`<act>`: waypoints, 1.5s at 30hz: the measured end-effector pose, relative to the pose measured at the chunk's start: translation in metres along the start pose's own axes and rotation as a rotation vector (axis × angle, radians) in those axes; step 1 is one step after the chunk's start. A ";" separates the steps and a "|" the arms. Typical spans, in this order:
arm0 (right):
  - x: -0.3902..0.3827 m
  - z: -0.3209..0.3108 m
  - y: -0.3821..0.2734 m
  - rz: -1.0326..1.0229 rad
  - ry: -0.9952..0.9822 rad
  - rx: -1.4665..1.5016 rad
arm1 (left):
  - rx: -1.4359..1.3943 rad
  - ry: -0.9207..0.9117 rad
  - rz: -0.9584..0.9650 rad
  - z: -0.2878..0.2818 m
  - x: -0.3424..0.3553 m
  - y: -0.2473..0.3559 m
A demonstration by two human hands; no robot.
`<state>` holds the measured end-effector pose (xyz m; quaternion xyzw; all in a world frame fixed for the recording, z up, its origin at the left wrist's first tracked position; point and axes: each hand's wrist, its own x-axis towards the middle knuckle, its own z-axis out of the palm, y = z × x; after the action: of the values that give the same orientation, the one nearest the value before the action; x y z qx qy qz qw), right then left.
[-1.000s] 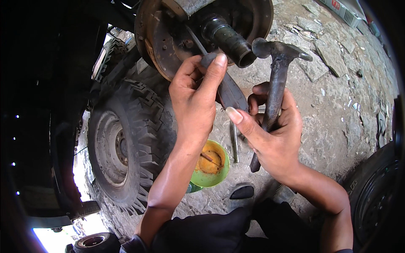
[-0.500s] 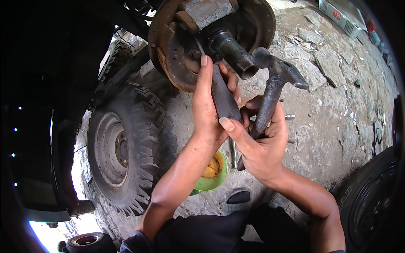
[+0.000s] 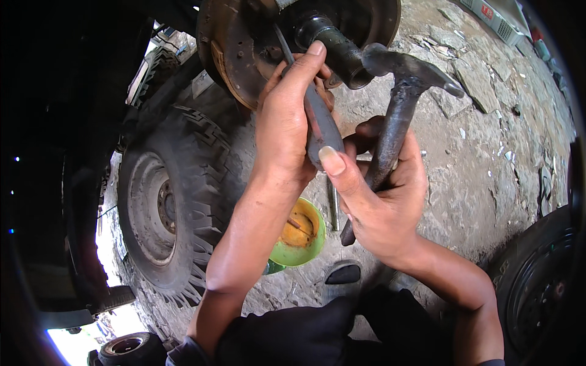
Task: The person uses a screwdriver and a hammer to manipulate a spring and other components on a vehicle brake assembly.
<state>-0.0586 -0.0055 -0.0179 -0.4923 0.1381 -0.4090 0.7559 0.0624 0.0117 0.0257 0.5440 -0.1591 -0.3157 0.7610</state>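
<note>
In my left hand is a screwdriver with a thick dark handle, my thumb lying up along it. Its thin shank points up to the rusty brake backing plate; where the tip ends is hard to make out in the shadow. Beside it a dark hollow axle spindle sticks out toward me. My right hand is closed around the shaft of a metal hammer, head up. The right thumb and fingertips are at the butt of the screwdriver handle.
A large knobbly wheel stands at the left. Below my wrists sits a green bowl with yellowish contents, near a metal rod. Another black wheel is at the lower right. A pale crate rests on the stone floor far right.
The brake plate and spindle have shifted up and left in the picture. My left hand has moved slightly up and left with the screwdriver; the hammer remains in my right hand.
</note>
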 end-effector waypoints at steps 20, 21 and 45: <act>0.010 -0.004 -0.003 -0.267 -0.151 -0.051 | -0.164 -0.124 0.016 -0.011 -0.003 0.004; 0.012 -0.005 -0.003 -0.300 -0.155 -0.065 | -0.171 -0.126 0.018 -0.011 -0.002 0.003; 0.026 -0.090 -0.038 -0.313 -0.509 -0.579 | 0.717 -0.263 1.540 -0.016 0.040 0.000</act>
<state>-0.1155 -0.0892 -0.0232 -0.7848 -0.0202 -0.3285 0.5251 0.1020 -0.0025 0.0161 0.4512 -0.6608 0.2975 0.5208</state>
